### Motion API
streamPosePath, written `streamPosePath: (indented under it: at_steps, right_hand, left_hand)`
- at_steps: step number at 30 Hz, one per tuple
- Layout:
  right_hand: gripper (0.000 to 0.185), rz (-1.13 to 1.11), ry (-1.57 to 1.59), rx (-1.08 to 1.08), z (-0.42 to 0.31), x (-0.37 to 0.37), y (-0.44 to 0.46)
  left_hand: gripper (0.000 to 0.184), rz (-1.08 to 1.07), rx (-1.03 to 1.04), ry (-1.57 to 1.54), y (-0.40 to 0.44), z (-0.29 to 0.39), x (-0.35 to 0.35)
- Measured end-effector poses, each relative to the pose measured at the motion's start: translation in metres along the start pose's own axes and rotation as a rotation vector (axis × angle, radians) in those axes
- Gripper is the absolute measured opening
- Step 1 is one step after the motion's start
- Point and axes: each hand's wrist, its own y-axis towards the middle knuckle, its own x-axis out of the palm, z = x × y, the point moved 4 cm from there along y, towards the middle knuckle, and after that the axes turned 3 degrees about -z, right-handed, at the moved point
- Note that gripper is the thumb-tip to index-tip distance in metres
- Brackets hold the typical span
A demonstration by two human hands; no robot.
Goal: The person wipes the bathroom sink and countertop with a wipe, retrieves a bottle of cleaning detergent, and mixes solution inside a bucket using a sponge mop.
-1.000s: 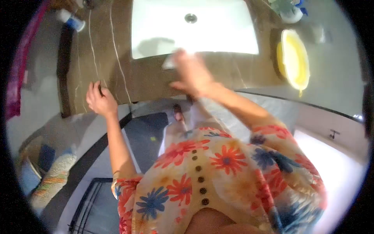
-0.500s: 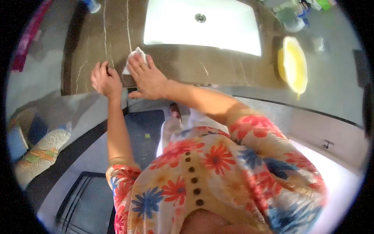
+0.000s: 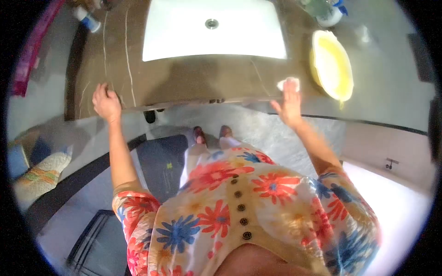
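Observation:
A small white cloth (image 3: 283, 85) lies on the brown counter under the fingers of my right hand (image 3: 290, 105), close to the front edge and right of the sink. The fingers are stretched over the cloth, pressing it down, and the thumb sticks out to the left. My left hand (image 3: 107, 105) rests near the counter's front left edge, fingers loosely bent and a little apart, with nothing seen in it. The brown counter (image 3: 175, 78) has pale veins running across it.
A white sink (image 3: 175, 39) with a round drain is set into the counter. A yellow basin (image 3: 334, 64) stands beyond the right hand. At the back left is a white and blue bottle (image 3: 88, 20). A dark mat (image 3: 163, 158) lies on the floor.
My right hand has swept the cloth from left of the sink across to the right, near the yellow basin. My left hand stays near the left edge. The view has shifted slightly.

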Motion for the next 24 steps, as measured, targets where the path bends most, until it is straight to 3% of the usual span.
streamPosePath:
  at_steps: [4, 6, 8, 12, 13, 16, 20, 21, 22, 23, 24]
  right_hand:
    - [0.079, 0.113, 0.197, -0.332, -0.072, 0.001, 0.013]
    - [0.068, 0.065, 0.267, -0.398, -0.118, -0.013, 0.030]
    - [0.058, 0.192, 0.293, -0.532, -0.138, -0.011, 0.043]
    - [0.034, 0.234, 0.568, -0.690, -0.130, -0.001, 0.058]
    - [0.017, 0.337, 0.620, -0.706, -0.132, -0.004, 0.059]
    - [0.010, -0.052, 1.089, -0.265, -0.132, -0.016, 0.067]
    - [0.013, -0.326, 1.727, 0.183, -0.127, -0.043, 0.090]
    - [0.009, -0.242, 1.559, -0.035, -0.122, -0.035, 0.102]
    - [0.006, -0.125, 1.390, -0.223, -0.119, -0.036, 0.109]
    - [0.005, -0.157, 1.327, -0.208, -0.116, -0.028, 0.114]
    - [0.007, -0.190, 1.458, -0.211, -0.116, -0.028, 0.114]
  left_hand:
    - [0.031, -0.169, -0.041, 0.071, 0.002, 0.027, -0.014]
    - [0.030, -0.091, 0.076, -0.050, 0.000, 0.051, -0.018]
    - [0.027, -0.090, 0.165, -0.136, -0.007, 0.087, -0.024]
    - [0.025, -0.177, 0.150, -0.311, -0.022, 0.145, -0.046]
    - [0.023, -0.185, 0.148, -0.316, -0.027, 0.152, -0.054]
    - [0.022, -0.196, 0.156, -0.330, -0.041, 0.158, -0.063]
    - [0.020, -0.257, 0.124, -0.465, -0.054, 0.181, -0.068]
    - [0.018, -0.292, 0.070, -0.712, -0.059, 0.187, -0.052]
    - [0.019, -0.496, -0.175, -0.995, -0.067, 0.198, -0.047]
    - [0.021, -0.572, -0.195, -1.092, -0.071, 0.214, -0.045]
    - [0.028, -0.627, -0.189, -1.095, -0.073, 0.235, -0.050]
